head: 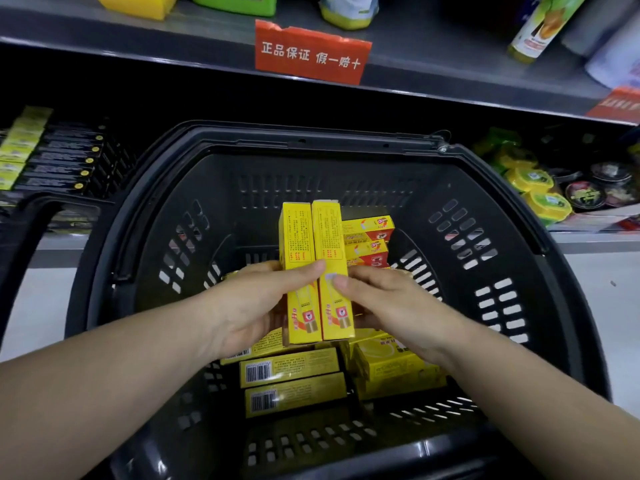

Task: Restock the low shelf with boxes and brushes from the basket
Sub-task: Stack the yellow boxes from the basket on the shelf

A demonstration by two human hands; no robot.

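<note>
Left hand and right hand pinch two yellow boxes above the basket, long axes pointing far, seemingly toward the low shelf.

Grey upper shelf carries 1 torn red sign; pale floor, perhaps tiled, below.
</note>
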